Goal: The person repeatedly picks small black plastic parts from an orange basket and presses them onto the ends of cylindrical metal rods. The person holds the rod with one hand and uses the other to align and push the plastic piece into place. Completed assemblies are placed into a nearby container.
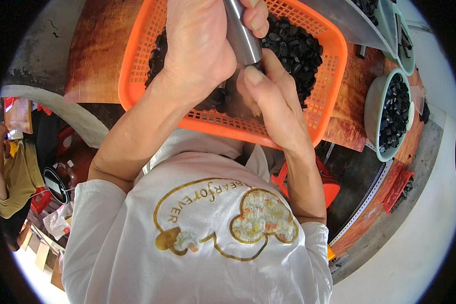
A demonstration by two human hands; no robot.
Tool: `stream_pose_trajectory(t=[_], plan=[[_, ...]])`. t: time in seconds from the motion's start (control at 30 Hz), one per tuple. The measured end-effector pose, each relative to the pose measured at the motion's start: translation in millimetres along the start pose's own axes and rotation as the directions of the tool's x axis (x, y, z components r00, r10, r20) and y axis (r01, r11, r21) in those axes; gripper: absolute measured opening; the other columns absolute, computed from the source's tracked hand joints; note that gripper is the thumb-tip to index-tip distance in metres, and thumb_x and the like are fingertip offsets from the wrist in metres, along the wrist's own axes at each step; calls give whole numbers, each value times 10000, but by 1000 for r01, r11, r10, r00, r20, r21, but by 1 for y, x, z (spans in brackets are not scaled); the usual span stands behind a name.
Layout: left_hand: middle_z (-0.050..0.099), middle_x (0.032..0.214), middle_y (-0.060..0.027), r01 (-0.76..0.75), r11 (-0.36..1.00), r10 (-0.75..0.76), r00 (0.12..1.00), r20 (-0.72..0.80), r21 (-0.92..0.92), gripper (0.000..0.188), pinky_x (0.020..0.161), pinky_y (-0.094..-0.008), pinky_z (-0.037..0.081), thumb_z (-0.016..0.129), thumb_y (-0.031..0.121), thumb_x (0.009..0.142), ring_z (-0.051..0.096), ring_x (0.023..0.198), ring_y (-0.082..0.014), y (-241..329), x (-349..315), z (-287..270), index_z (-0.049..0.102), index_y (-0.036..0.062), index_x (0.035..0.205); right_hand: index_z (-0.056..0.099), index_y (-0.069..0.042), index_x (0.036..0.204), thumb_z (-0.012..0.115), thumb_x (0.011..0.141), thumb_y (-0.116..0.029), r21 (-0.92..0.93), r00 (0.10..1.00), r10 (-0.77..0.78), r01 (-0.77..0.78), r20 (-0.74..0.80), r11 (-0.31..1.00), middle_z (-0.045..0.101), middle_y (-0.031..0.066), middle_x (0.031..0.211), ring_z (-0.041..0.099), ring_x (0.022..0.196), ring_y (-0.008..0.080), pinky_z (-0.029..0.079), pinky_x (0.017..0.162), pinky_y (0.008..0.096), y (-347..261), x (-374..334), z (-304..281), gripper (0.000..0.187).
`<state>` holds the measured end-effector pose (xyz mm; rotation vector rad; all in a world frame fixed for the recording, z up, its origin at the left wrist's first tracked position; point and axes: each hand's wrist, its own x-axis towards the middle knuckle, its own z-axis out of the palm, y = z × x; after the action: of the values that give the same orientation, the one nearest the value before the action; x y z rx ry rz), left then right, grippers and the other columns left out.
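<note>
A shiny grey metal tube [242, 38] slants down over the orange basket [334, 91]. My left hand [200, 48] is closed around it, fingertips curling over its right side. At the tube's lower end, my right hand [278, 99] pinches with thumb and forefinger; a sliver of a small black plastic piece [257, 66] shows there, mostly hidden by the thumb. Below both hands, the basket holds a heap of small black plastic pieces [294, 50], oval and cap-like. The tube's upper end runs out of the picture.
On the right stands a pale green bowl [372, 111] of similar black pieces, with another green container [408, 61] behind it. A red basket [397, 192] sits farther along the reddish wooden table [93, 55]. At far left, another person [23, 172] is partly visible.
</note>
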<state>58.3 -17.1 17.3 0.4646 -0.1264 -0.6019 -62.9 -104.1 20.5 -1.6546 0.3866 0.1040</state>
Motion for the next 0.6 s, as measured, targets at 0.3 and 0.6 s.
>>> stream_pose_trajectory(t=[0.3,0.6], plan=[[480,653,-21,57,969,-21,989,-147,241,468,484,-266,428,474,577,969,477,511,-132,-10,-11,8,484,116,892,374,93,1279,564,795,13,-237,970,-237,218,-54,947,603,181,887,622,787,262,491,722,364,7,8,12,526],[497,667,-43,59,993,-57,998,18,-100,628,516,-326,383,303,658,977,472,538,-190,21,1,15,586,97,978,140,14,1490,635,867,-28,-55,933,-355,358,58,932,578,154,1073,575,875,182,478,764,316,1,-5,-6,797]])
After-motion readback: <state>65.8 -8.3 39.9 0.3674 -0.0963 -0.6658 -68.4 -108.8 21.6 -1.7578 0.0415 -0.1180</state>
